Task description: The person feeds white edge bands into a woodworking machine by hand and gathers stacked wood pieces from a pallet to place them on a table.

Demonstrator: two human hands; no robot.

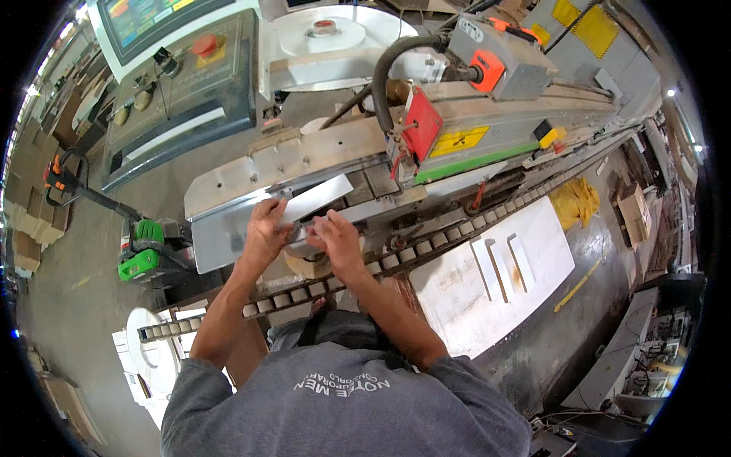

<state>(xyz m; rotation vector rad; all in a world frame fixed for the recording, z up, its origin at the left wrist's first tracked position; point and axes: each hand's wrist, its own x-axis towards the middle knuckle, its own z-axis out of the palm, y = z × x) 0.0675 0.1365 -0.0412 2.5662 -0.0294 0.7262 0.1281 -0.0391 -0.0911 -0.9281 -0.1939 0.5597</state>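
Note:
A narrow white strip of board (320, 196) lies slanted on the metal infeed table (217, 238) of a long machine. My left hand (264, 234) is at its near left end, fingers bent and closed against it. Just to the right, below the strip, my right hand (338, 244) has its fingers curled together close to the left fingertips. Those right fingers are slightly blurred, and whatever lies between them cannot be made out. A row of pale conveyor pads (403, 255) runs along the machine beneath my forearms.
A control panel (179, 99) with a red button stands at the back left. Behind the machine is a round white reel (324, 34). Several white strips (497, 268) lie on a white board (449, 312) at right, near yellow cloth (575, 202). A green pallet jack (141, 259) stands left.

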